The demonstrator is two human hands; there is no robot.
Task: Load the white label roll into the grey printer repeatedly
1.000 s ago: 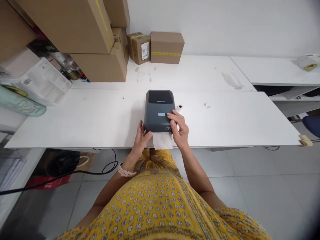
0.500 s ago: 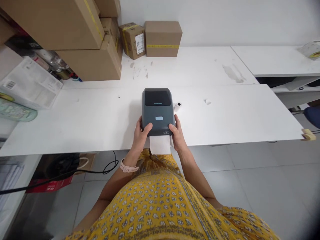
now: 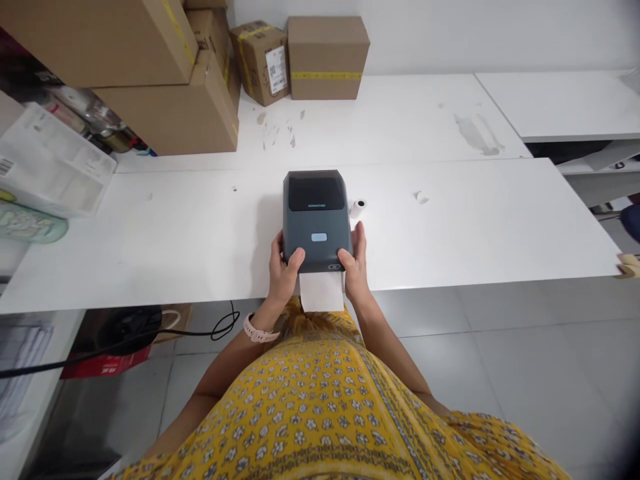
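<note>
A dark grey-blue label printer (image 3: 318, 223) with a black window on top is at the front edge of the white table. My left hand (image 3: 285, 267) grips its near left corner, thumb on top and fingers along the side. On the opposite corner, my right hand (image 3: 356, 263) holds it the same way, with its fingers against the right side. A blank white strip of label paper (image 3: 323, 292) sticks out of the printer's front and hangs past the table edge. Close to the printer's right side is a small white paper roll (image 3: 359, 208) with a dark core.
Cardboard boxes (image 3: 165, 113) are stacked at the back left, and two smaller ones, including a yellow-taped box (image 3: 327, 57), stand by the wall. A clear plastic bin (image 3: 60, 160) is at the far left. A white scrap (image 3: 421, 197) lies right of the printer. Below the table hangs a black cable (image 3: 200, 333).
The view has shifted slightly. Both hands keep their hold on the printer, and the right fingers have straightened a little away from its side.
</note>
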